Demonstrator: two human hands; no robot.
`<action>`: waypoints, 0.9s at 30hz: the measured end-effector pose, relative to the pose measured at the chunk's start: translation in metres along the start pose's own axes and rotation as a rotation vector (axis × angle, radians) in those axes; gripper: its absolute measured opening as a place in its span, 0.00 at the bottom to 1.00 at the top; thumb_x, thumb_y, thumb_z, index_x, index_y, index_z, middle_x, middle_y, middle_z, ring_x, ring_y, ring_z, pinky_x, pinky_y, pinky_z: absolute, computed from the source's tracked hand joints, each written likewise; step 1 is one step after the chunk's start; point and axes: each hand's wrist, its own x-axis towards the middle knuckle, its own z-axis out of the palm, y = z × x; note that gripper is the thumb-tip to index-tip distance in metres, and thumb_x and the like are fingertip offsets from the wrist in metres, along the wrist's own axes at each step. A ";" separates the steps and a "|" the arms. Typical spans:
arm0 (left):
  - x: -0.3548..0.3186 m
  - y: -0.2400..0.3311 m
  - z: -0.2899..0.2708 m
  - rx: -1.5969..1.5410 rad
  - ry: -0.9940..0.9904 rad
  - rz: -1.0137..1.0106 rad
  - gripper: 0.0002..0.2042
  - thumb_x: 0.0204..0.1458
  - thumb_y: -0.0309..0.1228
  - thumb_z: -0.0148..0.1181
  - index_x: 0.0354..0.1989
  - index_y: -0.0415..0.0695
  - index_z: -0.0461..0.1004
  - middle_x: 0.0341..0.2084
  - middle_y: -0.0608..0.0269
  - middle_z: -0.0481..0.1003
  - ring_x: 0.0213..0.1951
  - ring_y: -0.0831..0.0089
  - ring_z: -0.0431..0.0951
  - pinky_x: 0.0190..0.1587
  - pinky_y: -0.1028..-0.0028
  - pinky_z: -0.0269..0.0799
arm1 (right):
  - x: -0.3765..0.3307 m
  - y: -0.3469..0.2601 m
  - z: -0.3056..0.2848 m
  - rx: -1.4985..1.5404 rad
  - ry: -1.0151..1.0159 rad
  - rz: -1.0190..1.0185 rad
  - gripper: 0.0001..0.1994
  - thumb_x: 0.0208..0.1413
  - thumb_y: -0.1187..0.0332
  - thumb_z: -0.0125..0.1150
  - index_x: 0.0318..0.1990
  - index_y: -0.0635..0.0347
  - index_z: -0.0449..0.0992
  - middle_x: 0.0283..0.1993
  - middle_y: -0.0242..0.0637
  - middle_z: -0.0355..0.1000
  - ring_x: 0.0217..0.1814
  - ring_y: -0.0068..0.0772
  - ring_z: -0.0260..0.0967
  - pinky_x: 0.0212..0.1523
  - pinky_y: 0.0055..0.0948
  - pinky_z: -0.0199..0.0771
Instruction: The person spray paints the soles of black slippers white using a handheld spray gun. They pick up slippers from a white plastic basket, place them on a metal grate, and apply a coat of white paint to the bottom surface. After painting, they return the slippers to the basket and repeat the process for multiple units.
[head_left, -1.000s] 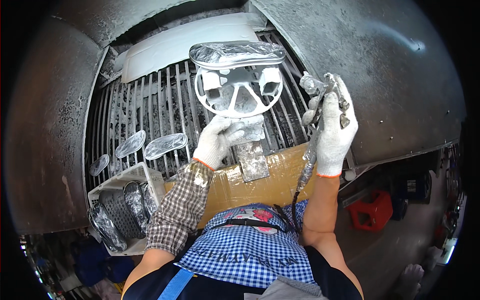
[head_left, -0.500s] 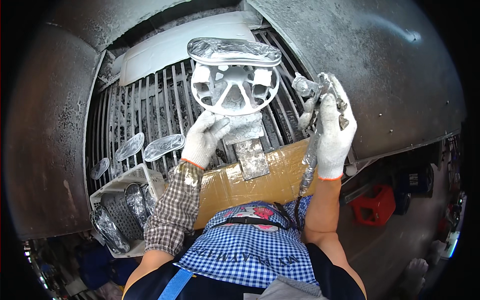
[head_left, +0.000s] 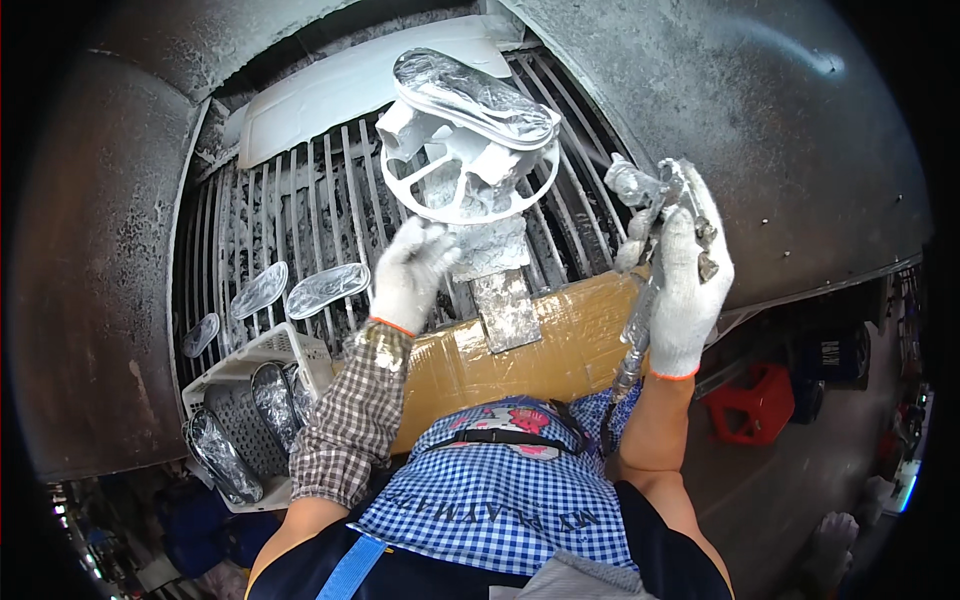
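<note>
A white, spoked wheel-like turntable (head_left: 462, 188) stands above the slatted grate, with pale blocks on top. An elongated oval piece wrapped in shiny film (head_left: 478, 98) rests across the blocks, tilted down to the right. My left hand (head_left: 413, 268), in a white knit glove, is at the turntable's near rim. Its slightly blurred fingers are apart and hold nothing; whether they touch the rim is unclear. To the right, my gloved right hand (head_left: 690, 280) is wrapped round a paint-crusted spray gun (head_left: 632, 186). The gun's head points toward the turntable, its hose hanging below.
Several film-wrapped oval pieces (head_left: 328, 290) lie on the grate (head_left: 325, 190) at left. A white plastic basket (head_left: 310, 352) holds more. Brown taped cardboard (head_left: 430, 375) lines the near edge. Metal walls (head_left: 800, 180) enclose the sides. A red stool (head_left: 755, 405) stands at lower right.
The turntable and wrapped piece have rotated, so the piece now slants with its right end nearer me. My right hand has shifted slightly right with the spray gun. My left hand has barely moved.
</note>
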 end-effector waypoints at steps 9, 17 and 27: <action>-0.017 -0.032 0.045 -0.069 -0.136 -0.068 0.28 0.62 0.31 0.58 0.71 0.38 0.64 0.59 0.49 0.76 0.57 0.54 0.79 0.56 0.50 0.80 | -0.005 0.000 -0.010 -0.025 -0.073 0.061 0.22 0.73 0.72 0.55 0.70 0.75 0.69 0.64 0.49 0.76 0.62 0.32 0.75 0.66 0.32 0.73; -0.001 -0.008 0.007 -0.079 -0.143 -0.072 0.28 0.60 0.32 0.58 0.67 0.31 0.67 0.59 0.38 0.76 0.59 0.44 0.79 0.63 0.47 0.77 | -0.002 -0.001 -0.008 0.027 -0.109 0.086 0.22 0.74 0.71 0.55 0.71 0.73 0.68 0.53 0.40 0.79 0.45 0.21 0.76 0.46 0.23 0.78; -0.004 0.019 0.009 -0.031 -0.140 0.014 0.26 0.61 0.35 0.59 0.64 0.34 0.67 0.65 0.38 0.71 0.61 0.42 0.77 0.63 0.45 0.76 | 0.004 0.007 0.005 0.031 -0.113 0.020 0.23 0.74 0.70 0.56 0.72 0.71 0.67 0.42 0.35 0.78 0.35 0.17 0.72 0.35 0.19 0.76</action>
